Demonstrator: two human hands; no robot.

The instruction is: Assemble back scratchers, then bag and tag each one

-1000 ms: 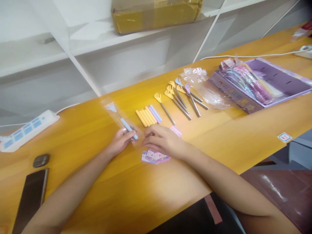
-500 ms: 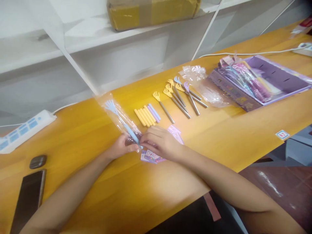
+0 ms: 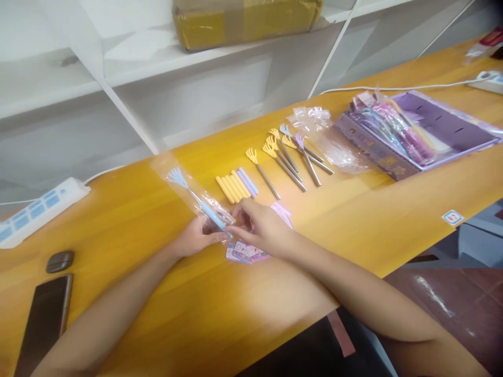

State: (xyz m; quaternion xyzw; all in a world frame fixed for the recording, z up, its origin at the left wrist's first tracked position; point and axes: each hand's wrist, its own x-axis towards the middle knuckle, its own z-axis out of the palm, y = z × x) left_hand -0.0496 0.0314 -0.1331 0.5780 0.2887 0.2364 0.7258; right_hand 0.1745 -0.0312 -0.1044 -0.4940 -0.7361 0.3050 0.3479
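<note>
A blue back scratcher with a hand-shaped head lies inside a clear plastic bag, tilted with its head up and to the left. My left hand is closed around the lower end of the bagged scratcher. At the bag's bottom end, my right hand pinches the plastic with thumb and fingers. Printed purple cards lie just under my hands, and pink cards show behind my right wrist. Beyond them sit several yellow, purple and blue handle tubes in a row.
Several back scratchers with metal rods lie right of the tubes. Clear bags and a purple box of wrapped scratchers are farther right. At left are a power strip, a dark earbud-like case and a phone.
My right hand's fingers have lifted and bent more, moving slightly at the bag's end. My left hand keeps its hold, and the bagged scratcher stays nearly in place.
</note>
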